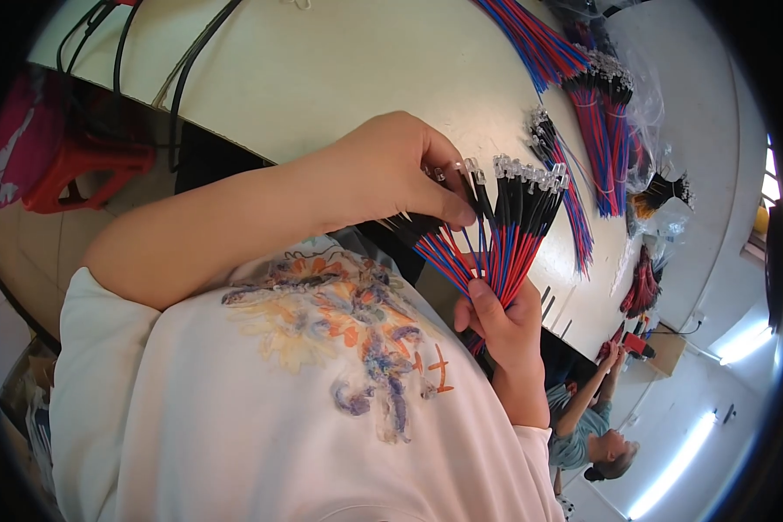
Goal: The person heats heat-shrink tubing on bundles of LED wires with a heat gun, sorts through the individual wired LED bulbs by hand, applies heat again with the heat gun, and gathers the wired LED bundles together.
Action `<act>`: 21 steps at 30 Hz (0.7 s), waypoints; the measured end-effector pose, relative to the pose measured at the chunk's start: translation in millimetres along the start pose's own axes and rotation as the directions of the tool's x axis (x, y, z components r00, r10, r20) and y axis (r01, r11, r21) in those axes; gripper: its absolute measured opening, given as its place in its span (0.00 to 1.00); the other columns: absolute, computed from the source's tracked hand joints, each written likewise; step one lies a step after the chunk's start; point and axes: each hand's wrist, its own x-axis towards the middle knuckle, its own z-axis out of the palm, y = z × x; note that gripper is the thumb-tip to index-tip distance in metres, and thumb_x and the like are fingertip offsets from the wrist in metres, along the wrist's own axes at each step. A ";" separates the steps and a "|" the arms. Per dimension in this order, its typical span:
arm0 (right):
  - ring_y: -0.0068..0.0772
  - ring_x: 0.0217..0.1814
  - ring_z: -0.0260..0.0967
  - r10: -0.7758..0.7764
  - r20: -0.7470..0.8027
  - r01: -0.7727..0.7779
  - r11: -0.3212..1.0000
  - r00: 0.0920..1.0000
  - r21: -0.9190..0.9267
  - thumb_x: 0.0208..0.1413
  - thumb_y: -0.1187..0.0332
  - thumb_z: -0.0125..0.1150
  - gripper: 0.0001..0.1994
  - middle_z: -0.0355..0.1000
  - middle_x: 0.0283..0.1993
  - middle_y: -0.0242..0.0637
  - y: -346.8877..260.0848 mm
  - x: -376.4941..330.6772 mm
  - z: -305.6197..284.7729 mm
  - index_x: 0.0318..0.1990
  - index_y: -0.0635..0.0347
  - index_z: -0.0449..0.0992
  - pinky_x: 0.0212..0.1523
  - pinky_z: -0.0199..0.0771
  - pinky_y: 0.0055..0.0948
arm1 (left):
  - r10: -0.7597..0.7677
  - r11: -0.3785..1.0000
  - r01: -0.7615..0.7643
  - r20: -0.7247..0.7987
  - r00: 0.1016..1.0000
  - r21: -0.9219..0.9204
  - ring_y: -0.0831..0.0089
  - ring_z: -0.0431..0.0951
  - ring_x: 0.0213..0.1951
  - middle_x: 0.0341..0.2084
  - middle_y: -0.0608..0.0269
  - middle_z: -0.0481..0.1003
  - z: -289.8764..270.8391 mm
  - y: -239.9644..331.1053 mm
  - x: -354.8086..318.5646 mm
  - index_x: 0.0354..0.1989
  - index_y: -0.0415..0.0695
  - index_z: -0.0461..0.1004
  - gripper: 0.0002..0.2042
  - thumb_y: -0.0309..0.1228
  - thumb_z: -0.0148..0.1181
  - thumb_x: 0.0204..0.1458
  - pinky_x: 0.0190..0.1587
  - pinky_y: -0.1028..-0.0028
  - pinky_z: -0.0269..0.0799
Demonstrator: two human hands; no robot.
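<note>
My right hand point(500, 322) grips a fanned bundle of LED leads point(518, 235) low on their red and blue wires, its thumb across the front. Clear LED heads top the fan, with black sleeves just below them. My left hand point(400, 170) is bent over the left side of the fan, thumb and fingers closed around a few of the leads. Several clear heads show between its fingers. Part of the fan is hidden behind this hand, and the lower wire ends are mostly covered by my right hand.
Loose LED leads point(565, 183) lie on the pale table point(322, 70) just beyond the fan. Tied bundles point(605, 130) and clear plastic bags point(644, 96) are at the far right. Black cables point(183, 87) cross the left edge near a red stool point(91, 174). A co-worker point(592, 435) sits at right.
</note>
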 end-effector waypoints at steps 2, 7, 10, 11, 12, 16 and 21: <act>0.19 0.17 0.64 0.044 0.013 -0.044 0.999 0.999 -0.026 0.61 0.72 0.51 0.13 0.69 0.22 0.32 -2.5 -0.2 -2.9 0.51 0.67 0.69 0.16 0.53 0.16 | 0.023 1.000 -0.023 -0.062 0.998 -0.009 0.81 0.72 0.26 0.22 0.69 0.75 -1.7 -1.6 -0.5 0.30 0.38 0.79 0.08 0.26 0.71 0.40 0.32 0.81 0.66; 0.19 0.17 0.64 -0.004 0.010 0.004 1.000 1.000 -0.005 0.61 0.73 0.50 0.13 0.70 0.23 0.33 -0.4 3.0 0.0 0.51 0.67 0.69 0.16 0.54 0.16 | 0.048 0.999 -0.046 -0.085 0.995 0.018 0.83 0.71 0.24 0.22 0.67 0.77 1.3 -1.7 0.4 0.31 0.38 0.79 0.09 0.27 0.71 0.41 0.28 0.82 0.65; 0.20 0.17 0.65 -0.013 0.005 0.013 1.000 1.000 -0.008 0.61 0.73 0.50 0.13 0.70 0.24 0.34 0.2 4.0 3.0 0.51 0.67 0.69 0.16 0.55 0.16 | 0.059 0.998 -0.060 -0.053 0.997 -0.017 0.84 0.70 0.23 0.21 0.68 0.76 -1.4 -5.6 3.2 0.31 0.38 0.79 0.10 0.28 0.71 0.41 0.27 0.81 0.64; 0.20 0.17 0.65 -0.020 0.003 0.020 1.000 1.000 -0.006 0.61 0.73 0.51 0.13 0.70 0.24 0.34 0.8 4.4 2.9 0.51 0.67 0.69 0.16 0.55 0.16 | 0.059 0.998 -0.060 -0.054 0.997 -0.017 0.84 0.70 0.23 0.21 0.68 0.76 -1.7 -5.4 3.3 0.31 0.38 0.79 0.10 0.28 0.71 0.41 0.27 0.81 0.64; 0.20 0.17 0.65 -0.019 0.003 0.019 1.000 1.000 -0.006 0.61 0.73 0.51 0.13 0.70 0.24 0.34 0.7 5.2 2.0 0.51 0.67 0.69 0.16 0.55 0.16 | 0.040 0.999 -0.040 -0.081 0.996 0.007 0.84 0.70 0.24 0.21 0.68 0.76 -1.9 -4.8 2.6 0.30 0.38 0.80 0.10 0.28 0.71 0.41 0.27 0.81 0.64; 0.21 0.17 0.66 -0.009 0.011 0.009 1.000 1.000 0.001 0.61 0.72 0.51 0.13 0.71 0.25 0.35 1.5 5.5 -2.8 0.51 0.68 0.69 0.16 0.55 0.16 | 0.004 0.997 0.008 -0.145 0.989 0.083 0.84 0.74 0.28 0.25 0.66 0.78 -3.0 3.0 -1.1 0.31 0.38 0.78 0.08 0.27 0.70 0.45 0.31 0.83 0.67; 0.22 0.17 0.66 -0.010 0.021 0.010 1.000 1.000 0.015 0.61 0.72 0.51 0.13 0.70 0.26 0.35 0.1 7.4 -1.9 0.51 0.69 0.68 0.15 0.54 0.17 | 0.053 0.998 -0.052 -0.117 0.992 0.019 0.83 0.74 0.27 0.24 0.66 0.77 -2.7 1.6 -0.2 0.31 0.38 0.79 0.10 0.29 0.71 0.42 0.31 0.82 0.67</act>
